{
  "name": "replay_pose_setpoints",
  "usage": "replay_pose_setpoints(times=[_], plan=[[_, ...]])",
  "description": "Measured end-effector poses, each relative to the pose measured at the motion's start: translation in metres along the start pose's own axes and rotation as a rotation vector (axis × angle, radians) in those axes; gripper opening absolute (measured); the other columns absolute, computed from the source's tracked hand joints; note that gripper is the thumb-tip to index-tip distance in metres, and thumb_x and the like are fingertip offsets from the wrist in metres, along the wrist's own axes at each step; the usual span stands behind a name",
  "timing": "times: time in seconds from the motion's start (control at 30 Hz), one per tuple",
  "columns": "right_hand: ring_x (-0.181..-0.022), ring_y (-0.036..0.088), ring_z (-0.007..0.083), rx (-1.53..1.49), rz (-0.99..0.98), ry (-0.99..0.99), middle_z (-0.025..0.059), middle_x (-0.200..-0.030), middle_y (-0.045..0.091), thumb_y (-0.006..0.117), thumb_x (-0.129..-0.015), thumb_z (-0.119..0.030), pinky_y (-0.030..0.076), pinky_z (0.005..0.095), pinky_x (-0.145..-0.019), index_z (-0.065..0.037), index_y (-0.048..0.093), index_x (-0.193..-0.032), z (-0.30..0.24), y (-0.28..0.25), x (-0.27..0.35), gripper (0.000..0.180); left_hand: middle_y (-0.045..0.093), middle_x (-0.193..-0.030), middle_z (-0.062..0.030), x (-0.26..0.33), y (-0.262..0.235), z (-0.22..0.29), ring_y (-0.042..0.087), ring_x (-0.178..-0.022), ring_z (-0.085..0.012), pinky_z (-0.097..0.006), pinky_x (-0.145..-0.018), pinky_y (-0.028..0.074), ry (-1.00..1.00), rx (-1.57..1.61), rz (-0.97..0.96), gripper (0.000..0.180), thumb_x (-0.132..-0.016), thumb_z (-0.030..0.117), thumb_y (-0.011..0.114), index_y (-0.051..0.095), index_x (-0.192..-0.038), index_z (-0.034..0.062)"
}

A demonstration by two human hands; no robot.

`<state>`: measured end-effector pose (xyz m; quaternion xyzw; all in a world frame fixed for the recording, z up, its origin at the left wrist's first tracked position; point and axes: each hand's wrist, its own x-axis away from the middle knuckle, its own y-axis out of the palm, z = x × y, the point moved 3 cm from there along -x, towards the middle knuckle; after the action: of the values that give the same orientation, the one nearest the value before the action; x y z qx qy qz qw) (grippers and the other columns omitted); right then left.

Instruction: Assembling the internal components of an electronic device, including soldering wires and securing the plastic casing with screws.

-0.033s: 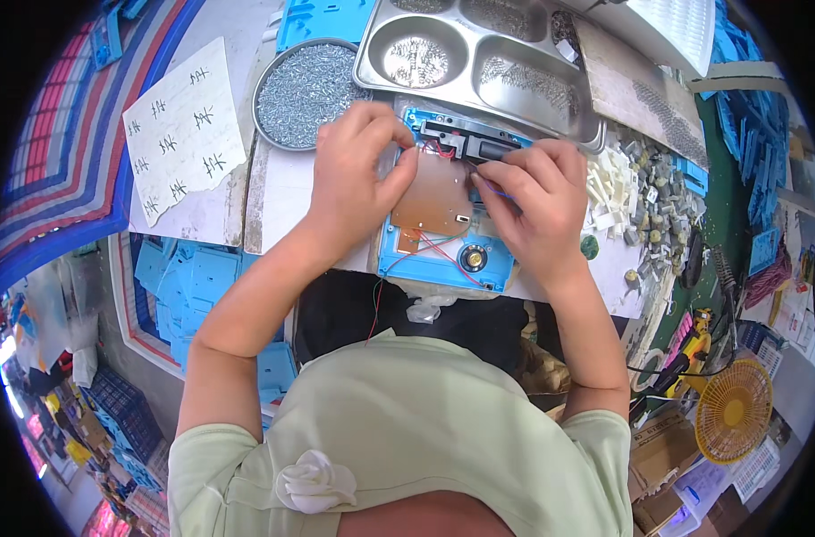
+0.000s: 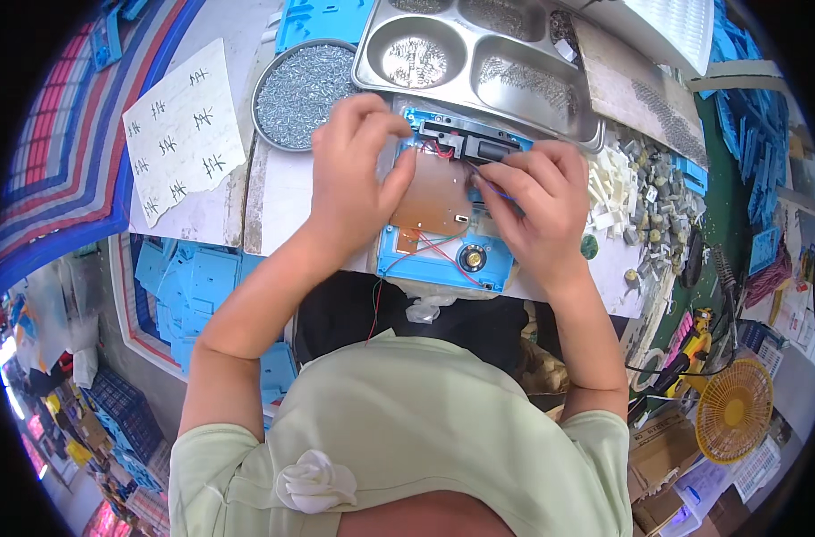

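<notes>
A light blue plastic housing lies before me on the table, with a brown circuit board over its middle. Along its far side sits a black and grey mechanism with red wires beside it. A small round speaker is at the near right corner. My left hand is at the board's left edge, thumb and forefinger apart, with nothing visible between them. At the right edge, my right hand pinches a thin blue wire; its fingertips partly hide the wire.
A round dish of screws and a metal compartment tray stand beyond the housing. White and grey small parts are heaped to the right. Blue plastic pieces fill a bin at left, near a handwritten paper. A yellow fan is at lower right.
My left forefinger has lifted slightly away from the thumb, widening the gap between them. The right hand stays nearly still at the wire.
</notes>
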<state>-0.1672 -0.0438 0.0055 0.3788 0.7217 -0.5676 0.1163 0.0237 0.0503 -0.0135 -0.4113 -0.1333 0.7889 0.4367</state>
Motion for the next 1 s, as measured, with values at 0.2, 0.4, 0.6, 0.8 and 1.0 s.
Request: replay_pose_setpoints(times=[0.2, 0.4, 0.6, 0.8, 1.0], plan=[[-0.081, 0.064, 0.0240, -0.153, 0.105, 0.082, 0.0026, -0.082, 0.071, 0.085, -0.071, -0.009, 0.046, 0.0381, -0.078, -0.011, 0.075, -0.090, 0.006, -0.005, 0.010, 0.021, 0.069, -0.109, -0.0135, -0.006, -0.004, 0.055, 0.070, -0.084, -0.0253, -0.034, -0.066, 0.056, -0.001, 0.306, -0.173, 0.031, -0.085, -0.004, 0.071, 0.067, -0.115, 0.0019], [-0.076, 0.064, 0.0222, -0.198, 0.121, 0.109, 0.0025, -0.076, 0.069, 0.085, -0.073, -0.009, 0.046, 0.0369, -0.077, -0.009, 0.075, -0.086, 0.008, -0.011, 0.004, 0.016, 0.073, -0.098, -0.0080, -0.015, 0.027, 0.036, 0.072, -0.074, -0.0104, -0.025, -0.067, 0.058, -0.104, 0.395, -0.373, 0.027, -0.092, -0.003, 0.067, 0.069, -0.119, 0.0013], [-0.073, 0.063, 0.0217, -0.226, 0.114, 0.150, 0.0024, -0.073, 0.067, 0.087, -0.071, -0.012, 0.046, 0.0364, -0.075, -0.009, 0.074, -0.080, 0.014, -0.019, 0.003, 0.016, 0.074, -0.092, -0.0079, -0.021, 0.031, 0.035, 0.071, -0.071, -0.0115, -0.026, -0.064, 0.057, -0.191, 0.460, -0.429, 0.019, -0.091, -0.004, 0.068, 0.073, -0.109, -0.0004], [-0.071, 0.061, 0.0229, -0.221, 0.122, 0.214, 0.0040, -0.072, 0.066, 0.088, -0.070, -0.009, 0.046, 0.0362, -0.073, -0.008, 0.073, -0.078, 0.022, -0.034, 0.020, 0.017, 0.071, -0.092, -0.0092, -0.022, 0.034, 0.038, 0.068, -0.073, -0.0186, -0.029, -0.064, 0.054, 0.067, 0.331, -0.361, 0.016, -0.085, -0.001, 0.075, 0.076, -0.102, 0.0006], [-0.091, 0.064, 0.0177, -0.061, 0.558, 0.768, 0.0071, -0.095, 0.070, 0.077, -0.085, -0.001, 0.051, 0.0304, -0.086, -0.002, 0.071, -0.092, 0.051, -0.144, 0.136, 0.010, 0.068, -0.091, -0.0090, -0.021, 0.034, 0.043, 0.066, -0.076, -0.0242, -0.034, -0.067, 0.052, 0.130, 0.238, -0.314, 0.012, -0.084, 0.000, 0.075, 0.075, -0.096, 0.0023]])
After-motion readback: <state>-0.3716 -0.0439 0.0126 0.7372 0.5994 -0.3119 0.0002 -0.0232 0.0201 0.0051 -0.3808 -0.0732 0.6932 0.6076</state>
